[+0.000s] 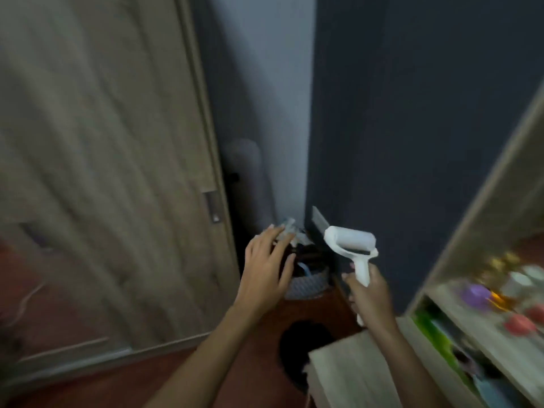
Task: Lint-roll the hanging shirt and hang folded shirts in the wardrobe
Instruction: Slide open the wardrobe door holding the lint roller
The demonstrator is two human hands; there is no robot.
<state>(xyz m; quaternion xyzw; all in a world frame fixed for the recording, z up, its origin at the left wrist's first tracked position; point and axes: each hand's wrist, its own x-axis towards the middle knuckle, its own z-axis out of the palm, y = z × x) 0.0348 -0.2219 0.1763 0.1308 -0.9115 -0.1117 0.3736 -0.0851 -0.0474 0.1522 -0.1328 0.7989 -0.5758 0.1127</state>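
Observation:
My right hand [369, 293] grips the handle of a white lint roller [351, 241], whose roll points up and to the left in front of a dark blue wall. My left hand [266, 267] is stretched forward with its fingers spread, and a crumpled pale sheet [287, 229] sits at its fingertips, just above a small woven basket [309, 282] on the floor. Whether the fingers pinch the sheet is blurred. No shirt or hanger is in view.
A wooden door [103, 172] fills the left side. A pale wall strip [265, 98] and the dark blue wall [412, 113] stand ahead. A wooden shelf unit [485, 304] with colourful items is at the right, with a low wooden top [353, 369] in front of it. The floor is reddish brown.

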